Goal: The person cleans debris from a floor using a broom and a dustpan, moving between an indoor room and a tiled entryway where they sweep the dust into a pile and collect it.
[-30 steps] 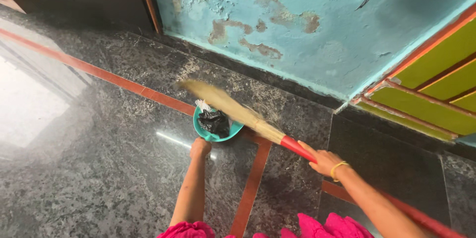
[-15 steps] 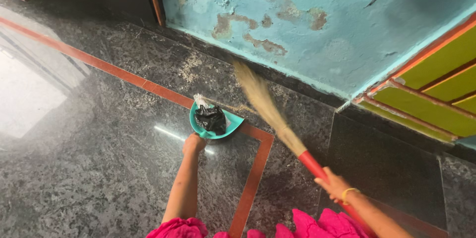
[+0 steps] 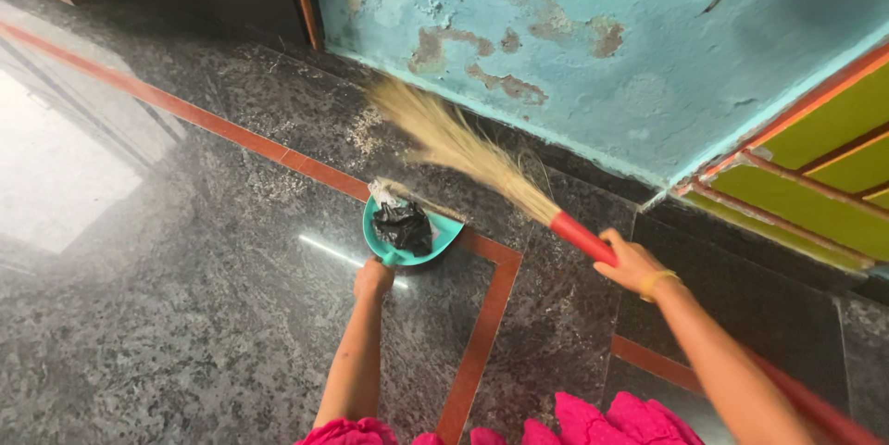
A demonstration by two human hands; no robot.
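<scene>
**Q:** What changed in the last half second?

**A:** Swinging left, the broom's straw head [image 3: 444,144] now fans toward ten o'clock, where it had pointed nearer twelve. The dustpan hasn't shifted.

**Q:** Start at the hands. What are they doing?

**A:** The right hand [image 3: 630,262] is closed around the broom's red handle [image 3: 582,237], at about four o'clock from the dustpan. Its forearm runs down to the lower right corner, a yellow bangle [image 3: 657,284] on the wrist. The left hand [image 3: 373,278] is fisted on the teal dustpan [image 3: 407,234], probably on its short handle, though the hand hides it. That arm reaches straight up from six o'clock.

**Q:** What's in the pan?

**A:** A crumpled black bag [image 3: 402,225] and some pale scraps at its eleven o'clock edge.

**Q:** And around it?

**A:** Dark granite floor [image 3: 185,315] with orange strips; dust lies at twelve o'clock, below a peeling blue wall [image 3: 602,84].

**Q:** How should the sweep be done well?

**A:** I'd judge: keep the pan lip flat on the floor, use short low strokes.
</scene>
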